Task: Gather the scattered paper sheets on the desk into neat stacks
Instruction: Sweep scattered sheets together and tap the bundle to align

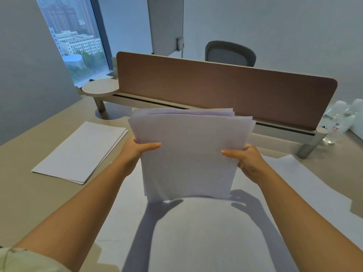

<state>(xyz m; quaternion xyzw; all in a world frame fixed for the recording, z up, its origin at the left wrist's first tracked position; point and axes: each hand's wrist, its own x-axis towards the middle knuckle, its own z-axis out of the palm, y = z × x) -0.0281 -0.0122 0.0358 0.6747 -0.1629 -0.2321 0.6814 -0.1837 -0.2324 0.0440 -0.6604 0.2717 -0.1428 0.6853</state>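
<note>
A bundle of white paper sheets is held upright above the desk, roughly in the middle of the view, its lower edge raised clear of the sheets lying beneath it. The left hand grips the bundle's left edge, thumb laid across the front face and the fingers hidden behind the paper. The right hand grips the right edge at about the same height, thumb likewise on the front and the other fingers curled round the back. The top edges of the bundle are uneven, several sheets fanning out slightly behind the front one. Under the bundle and both forearms, loose sheets lie flat on the desk, spreading toward the right, with the shadows of the hands and bundle falling on them. To the left of the left hand, well apart from it, a tidy stack of paper rests flat on the desk, turned at an angle. Behind the bundle runs a brown divider panel with a small round shelf at its left end. Clear plastic bottles stand at the far right, an office chair shows beyond the panel, and a window is at the upper left.
</note>
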